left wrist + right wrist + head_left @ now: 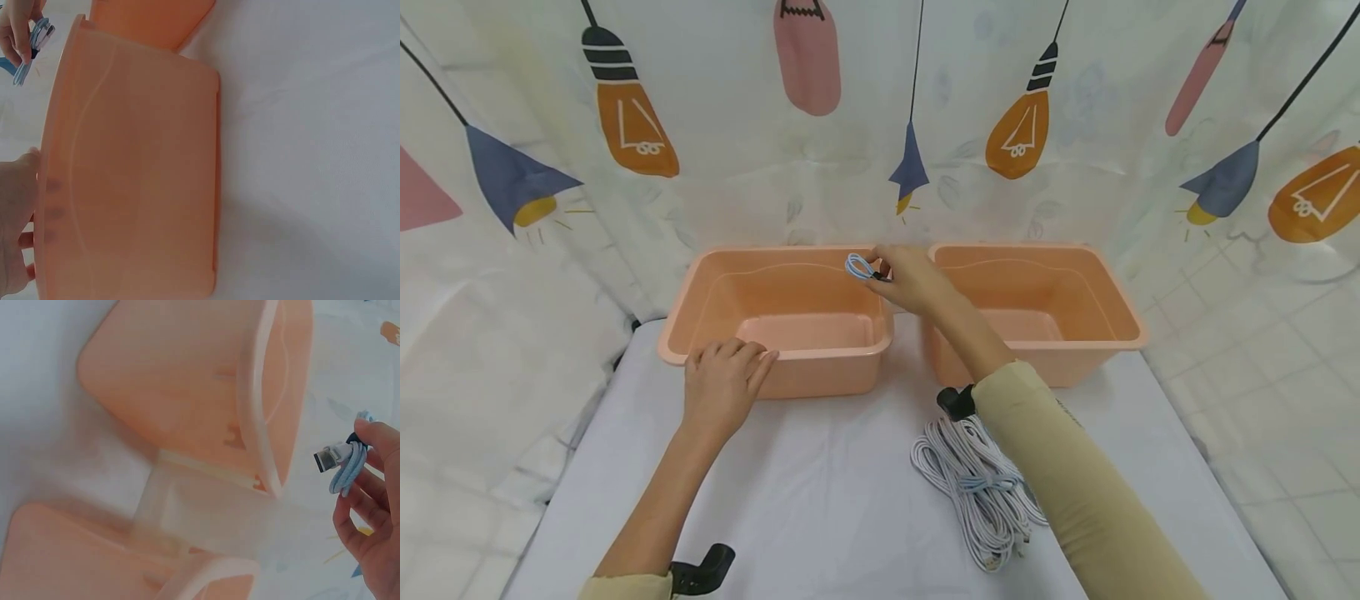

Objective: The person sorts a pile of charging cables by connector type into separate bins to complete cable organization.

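My right hand (913, 279) pinches a small coiled light-blue USB cable (858, 266) above the back right corner of the left peach plastic tub (823, 375). In the right wrist view, the cable (350, 467) shows a metal USB plug and a black tie round its loops. My left hand (721, 387) holds the front rim of that same tub, fingers bent over the edge; their dark spots show through the wall (125, 175) in the left wrist view. A second peach tub (1086, 360) stands to the right, partly behind my right forearm.
A large bundle of white cables (992, 508), bound with a light-blue cord, lies on the white-covered table (827, 500) below my right forearm. Behind the tubs hangs a printed curtain (722, 167) with lamp and pencil pictures. A narrow gap separates the tubs.
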